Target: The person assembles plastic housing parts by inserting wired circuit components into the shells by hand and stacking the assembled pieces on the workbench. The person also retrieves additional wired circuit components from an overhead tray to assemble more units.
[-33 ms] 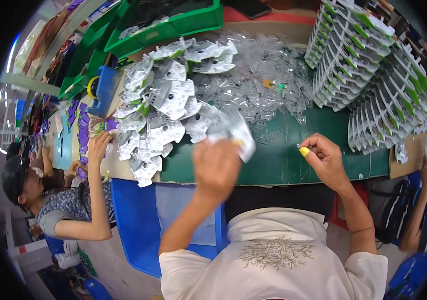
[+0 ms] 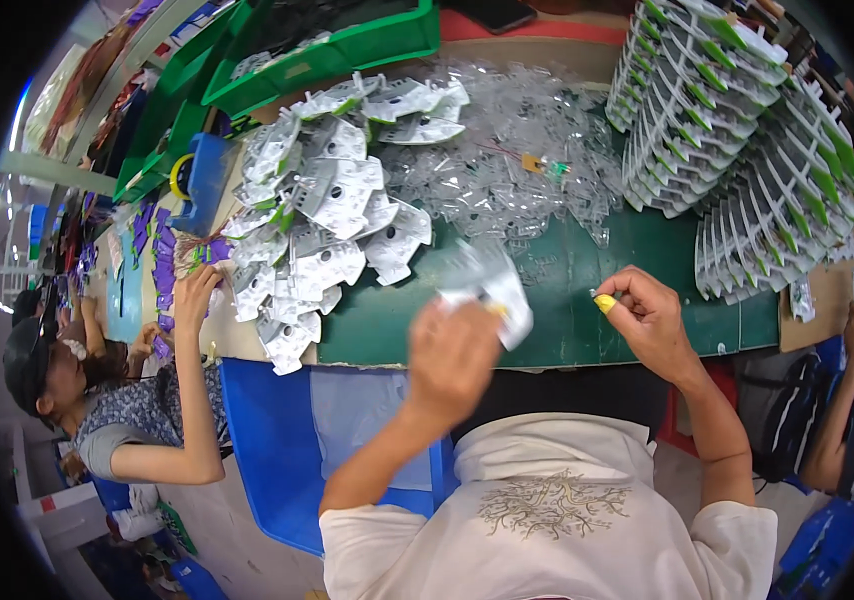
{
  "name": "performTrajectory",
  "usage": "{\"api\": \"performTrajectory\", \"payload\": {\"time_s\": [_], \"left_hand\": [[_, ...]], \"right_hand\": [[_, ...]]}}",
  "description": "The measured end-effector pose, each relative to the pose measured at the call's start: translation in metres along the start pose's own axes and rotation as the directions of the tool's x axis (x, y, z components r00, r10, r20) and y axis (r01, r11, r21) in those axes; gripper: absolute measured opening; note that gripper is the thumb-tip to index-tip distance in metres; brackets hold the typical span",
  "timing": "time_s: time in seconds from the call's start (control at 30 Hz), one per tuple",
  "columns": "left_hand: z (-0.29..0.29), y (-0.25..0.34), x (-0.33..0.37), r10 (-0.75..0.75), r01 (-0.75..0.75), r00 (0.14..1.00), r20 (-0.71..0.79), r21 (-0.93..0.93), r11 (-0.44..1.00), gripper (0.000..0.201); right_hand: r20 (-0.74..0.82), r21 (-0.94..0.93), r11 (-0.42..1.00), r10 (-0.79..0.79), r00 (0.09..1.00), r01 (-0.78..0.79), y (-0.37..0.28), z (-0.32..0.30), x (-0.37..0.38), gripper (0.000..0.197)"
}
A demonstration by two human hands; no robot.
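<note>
My left hand (image 2: 455, 358), smeared by motion, grips a white plastic part (image 2: 512, 305) over the front of the green work surface. A bit of yellow shows at its fingers. To the right, my right hand (image 2: 644, 318) is closed in a pinch, with a yellow wrap (image 2: 604, 302) on one digit. A tiny clear piece (image 2: 595, 293) shows at those fingertips, too small to make out fully. Left of my left hand lies a heap of white plastic parts (image 2: 342, 190) with green pieces. Beyond both hands spreads a pile of small transparent plastic pieces (image 2: 487, 185).
Tall stacks of white and green parts (image 2: 702, 110) stand at the right. A green crate (image 2: 332, 65) and a blue tape dispenser (image 2: 209, 180) are at the left. A blue bin (image 2: 267, 450) sits below the table edge. A co-worker's hand (image 2: 195, 295) works on the left.
My left hand has moved right and slightly toward me with the white plastic part, away from the heap. My right hand stays almost where it was.
</note>
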State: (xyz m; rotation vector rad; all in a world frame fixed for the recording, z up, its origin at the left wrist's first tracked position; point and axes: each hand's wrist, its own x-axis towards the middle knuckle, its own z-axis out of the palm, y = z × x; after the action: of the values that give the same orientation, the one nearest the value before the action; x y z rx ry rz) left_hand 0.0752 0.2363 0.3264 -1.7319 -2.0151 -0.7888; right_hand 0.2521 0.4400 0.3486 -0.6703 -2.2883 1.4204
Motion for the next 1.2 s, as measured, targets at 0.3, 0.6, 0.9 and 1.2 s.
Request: {"api": "performTrajectory", "payload": {"time_s": [0.3, 0.6, 0.9, 1.2], "left_hand": [[0.036, 0.048, -0.039, -0.125, 0.159, 0.971, 0.204, -0.165, 0.973, 0.043], [0.025, 0.015, -0.017, -0.11, 0.253, 0.954, 0.278, -0.553, 0.794, 0.034], [0.066, -0.029, 0.039, 0.04, 0.087, 0.962, 0.271, -0.441, 0.893, 0.032], [0.049, -0.02, 0.006, -0.07, 0.11, 0.98, 0.188, -0.21, 0.972, 0.02]], "right_hand": [[0.233, -0.372, 0.827, -0.357, 0.904, 0.422, 0.001, 0.039, -0.012, 0.012], [0.481, -0.515, 0.651, -0.318, 0.817, 0.557, 0.006, 0.047, -0.003, 0.021], [0.397, -0.521, 0.703, -0.302, 0.867, 0.483, 0.001, 0.035, -0.019, 0.024], [0.367, -0.513, 0.723, -0.303, 0.88, 0.463, 0.001, 0.026, -0.026, 0.029]]}}
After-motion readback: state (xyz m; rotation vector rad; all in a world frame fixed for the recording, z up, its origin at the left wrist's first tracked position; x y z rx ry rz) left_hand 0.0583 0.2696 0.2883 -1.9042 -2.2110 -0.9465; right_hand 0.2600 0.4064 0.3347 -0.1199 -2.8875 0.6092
